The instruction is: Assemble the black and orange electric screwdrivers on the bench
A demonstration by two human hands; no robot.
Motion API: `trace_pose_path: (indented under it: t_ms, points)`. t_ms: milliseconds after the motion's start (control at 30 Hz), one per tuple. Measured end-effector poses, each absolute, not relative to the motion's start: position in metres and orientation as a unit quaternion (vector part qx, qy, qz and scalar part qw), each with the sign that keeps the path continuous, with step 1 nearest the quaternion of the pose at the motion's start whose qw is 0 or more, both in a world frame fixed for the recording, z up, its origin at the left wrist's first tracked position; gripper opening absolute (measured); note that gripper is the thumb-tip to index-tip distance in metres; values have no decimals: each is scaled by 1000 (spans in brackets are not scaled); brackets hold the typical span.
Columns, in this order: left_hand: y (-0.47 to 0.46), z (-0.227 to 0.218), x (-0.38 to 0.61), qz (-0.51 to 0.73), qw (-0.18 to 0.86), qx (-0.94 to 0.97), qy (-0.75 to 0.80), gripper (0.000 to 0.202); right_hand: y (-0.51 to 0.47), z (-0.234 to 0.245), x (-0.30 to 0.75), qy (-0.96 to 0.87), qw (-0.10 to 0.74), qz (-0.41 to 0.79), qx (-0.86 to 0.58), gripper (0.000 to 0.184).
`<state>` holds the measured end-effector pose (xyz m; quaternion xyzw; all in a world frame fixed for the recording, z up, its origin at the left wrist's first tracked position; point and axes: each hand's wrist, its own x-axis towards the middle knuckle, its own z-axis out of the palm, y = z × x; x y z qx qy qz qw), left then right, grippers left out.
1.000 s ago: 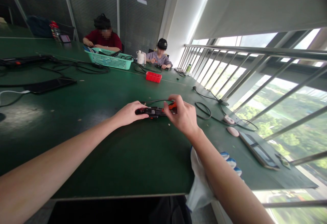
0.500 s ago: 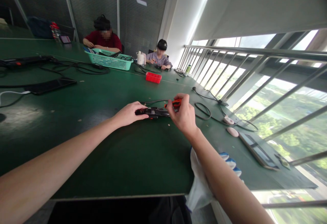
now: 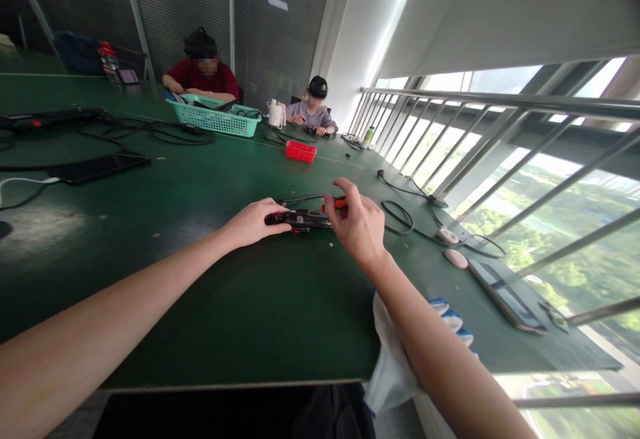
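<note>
A long black device (image 3: 299, 219) with a cord lies on the green table (image 3: 240, 292) in front of me. My left hand (image 3: 253, 222) is closed over its left end and presses it down. My right hand (image 3: 357, 225) is closed on an orange-handled tool (image 3: 336, 204) held at the device's right end. The tool's tip is hidden behind my fingers.
A black cable (image 3: 400, 215) loops right of my hands, with small white pieces (image 3: 455, 257) and a dark tablet (image 3: 505, 295) beyond. A red box (image 3: 301, 151) and a teal basket (image 3: 216, 117) stand farther back, where two people sit. A window railing runs along the right edge.
My right hand turned the orange tool a little, lifting it half a second ago and lowering it again. My left hand and the device stayed still.
</note>
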<state>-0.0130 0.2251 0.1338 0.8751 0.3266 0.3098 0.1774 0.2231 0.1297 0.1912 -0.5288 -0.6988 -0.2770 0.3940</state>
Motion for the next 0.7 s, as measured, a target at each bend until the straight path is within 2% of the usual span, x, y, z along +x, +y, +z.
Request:
trace_pose_path:
  t_ms: [133,267,400,700]
  points:
    - [225,134,-13,310,176,877,323,49,129,189,221,-699,435,-241,-514,38]
    - [226,133,-14,309,177,877,321,47,128,187,221,-691,445,-201,-533,23]
    - [227,131,-14,310,179,877,320,47,125,183,217,-714,490,-146,-478,21]
    - [228,130,-14,317,177,878,313,48,129,172,200,-770,423,-120,-463,19]
